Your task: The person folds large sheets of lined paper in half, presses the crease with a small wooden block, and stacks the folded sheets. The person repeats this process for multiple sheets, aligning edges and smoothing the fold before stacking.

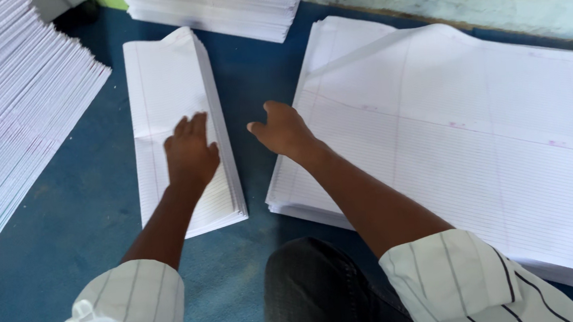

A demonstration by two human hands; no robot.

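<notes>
knee (308,280) | left hand (190,154) flat on folded sheets (167,88) | right hand (283,129) over flat stack (473,141)

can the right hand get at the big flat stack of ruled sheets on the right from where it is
Probably yes. The right hand hovers open at the left edge of the large stack of ruled sheets, with nothing lying between them. The left hand rests flat on the folded pile, clear of that path.

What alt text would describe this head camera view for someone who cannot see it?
The person's left hand presses flat on a folded stack of ruled paper on a blue floor, while the right hand hovers at the edge of a large pile of unfolded ruled sheets. More folded stacks surround them.
</notes>
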